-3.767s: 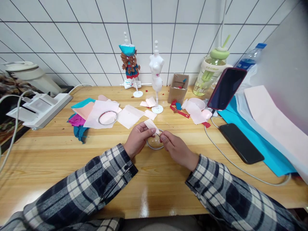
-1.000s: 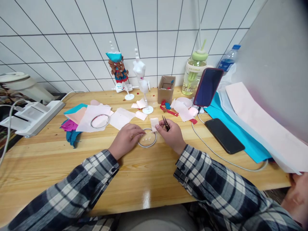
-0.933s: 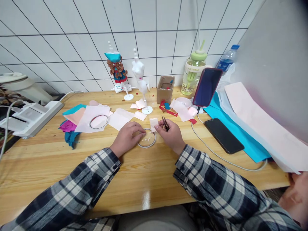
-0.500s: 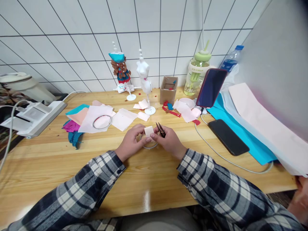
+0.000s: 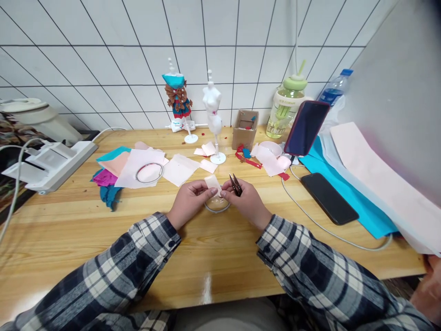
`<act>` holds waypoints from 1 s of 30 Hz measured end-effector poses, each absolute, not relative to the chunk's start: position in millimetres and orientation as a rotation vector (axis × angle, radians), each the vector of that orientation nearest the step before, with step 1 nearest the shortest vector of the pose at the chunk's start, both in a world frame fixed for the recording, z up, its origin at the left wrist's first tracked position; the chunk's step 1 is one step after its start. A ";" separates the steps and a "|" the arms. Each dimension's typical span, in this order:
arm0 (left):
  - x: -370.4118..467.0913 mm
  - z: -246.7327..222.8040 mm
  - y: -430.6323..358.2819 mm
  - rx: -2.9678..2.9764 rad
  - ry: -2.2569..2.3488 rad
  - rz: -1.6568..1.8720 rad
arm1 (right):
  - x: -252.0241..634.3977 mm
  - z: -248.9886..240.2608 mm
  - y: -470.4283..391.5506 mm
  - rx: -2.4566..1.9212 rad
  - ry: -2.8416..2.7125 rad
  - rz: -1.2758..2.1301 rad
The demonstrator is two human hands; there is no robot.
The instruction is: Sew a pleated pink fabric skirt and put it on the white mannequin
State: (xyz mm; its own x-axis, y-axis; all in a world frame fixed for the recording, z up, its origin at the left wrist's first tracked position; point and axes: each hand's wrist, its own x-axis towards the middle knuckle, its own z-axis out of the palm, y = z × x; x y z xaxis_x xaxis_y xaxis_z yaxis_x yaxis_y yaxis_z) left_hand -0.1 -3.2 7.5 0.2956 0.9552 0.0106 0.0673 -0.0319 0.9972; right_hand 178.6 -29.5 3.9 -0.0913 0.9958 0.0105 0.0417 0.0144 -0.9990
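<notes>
Above the small ring (image 5: 217, 205) near the front of the wooden table (image 5: 69, 230), you held a pale pink fabric scrap (image 5: 212, 182) between both hands: your left hand (image 5: 189, 201) pinched its left edge between thumb and forefinger, and your right hand (image 5: 246, 202) pinched its right edge with the fingertips while the other fingers kept dark snips (image 5: 235, 184) tucked against the palm, blades pointing up and away. The likeliest trouble was the scrap slipping, since your right hand was sharing its grip between cloth and tool; the snips' points also sat close to your left fingertips, so a quick regrip could have nicked them or snagged the fabric. Half a second earlier the scrap stood more upright and squarer to you; by this moment it lay tilted and flatter over the ring, and your hands sat slightly further apart.
</notes>
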 end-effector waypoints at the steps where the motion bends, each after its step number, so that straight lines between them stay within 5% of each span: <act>1: -0.4 8.3 -4.0 1.402 0.992 0.969 | 179.0 4.5 -29.5 -1.193 -1.339 1.223; 9: -0.6 14.8 -6.3 1.355 0.943 0.871 | 183.1 9.3 -33.9 -1.205 -1.511 1.084; 14: 8.2 13.0 -7.3 1.043 0.918 1.123 | 179.2 7.1 -40.6 -1.245 -1.403 1.014; 30: 17.3 8.6 -19.1 0.604 0.740 1.127 | 166.2 6.3 -57.2 -1.235 -1.844 1.147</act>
State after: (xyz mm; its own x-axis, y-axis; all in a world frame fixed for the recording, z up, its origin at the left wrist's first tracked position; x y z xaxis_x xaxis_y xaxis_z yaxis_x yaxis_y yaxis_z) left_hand 17.3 -19.1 8.6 0.2447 0.9451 -0.2164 -0.5738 0.3211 0.7535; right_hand 166.2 -57.2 6.3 -0.3601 0.9323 0.0344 0.3809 0.1806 -0.9068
